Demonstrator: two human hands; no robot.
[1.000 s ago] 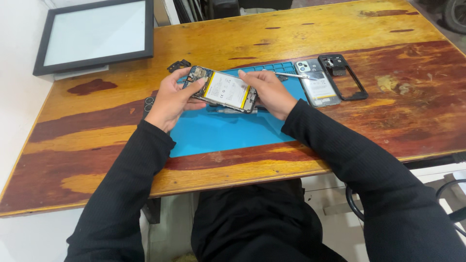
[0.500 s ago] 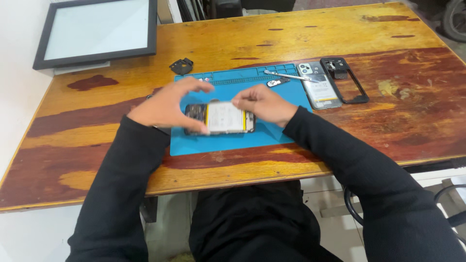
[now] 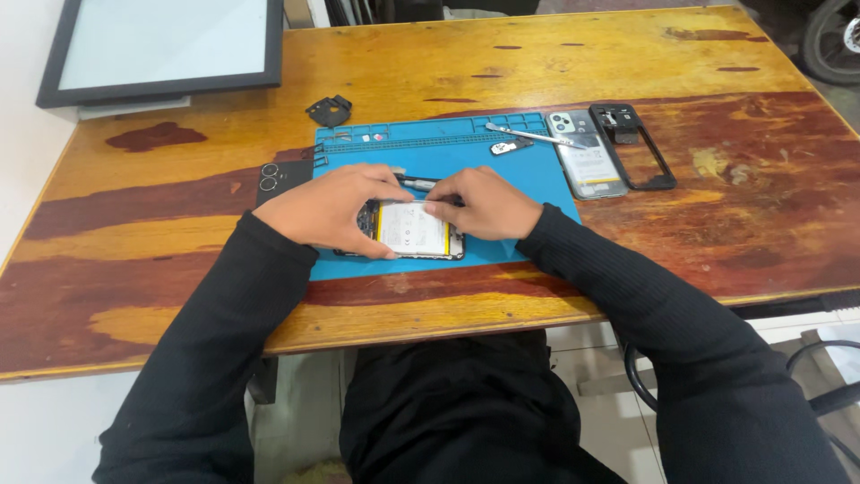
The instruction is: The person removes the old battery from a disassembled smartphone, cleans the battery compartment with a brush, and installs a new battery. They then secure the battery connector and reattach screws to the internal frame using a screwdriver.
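An opened phone (image 3: 414, 230) with a white battery showing lies flat on the blue work mat (image 3: 528, 184), close to its near edge. My left hand (image 3: 327, 208) wraps the phone's left end, thumb along the lower edge and fingers over the top. From the right, my right hand (image 3: 484, 204) rests its fingertips on the phone's upper right edge. A thin dark tool (image 3: 417, 182) lies on the mat just beyond my fingers.
A second opened phone (image 3: 587, 154) and a black phone frame (image 3: 640, 143) lie at the mat's right edge. Metal tweezers (image 3: 534, 136) sit at the mat's top. A black back cover (image 3: 282, 179), a small black part (image 3: 329, 110) and a monitor (image 3: 161, 49) are to the left.
The phone was held tilted above the mat's far part. Both hands brought it toward me and set it flat on the near part of the mat.
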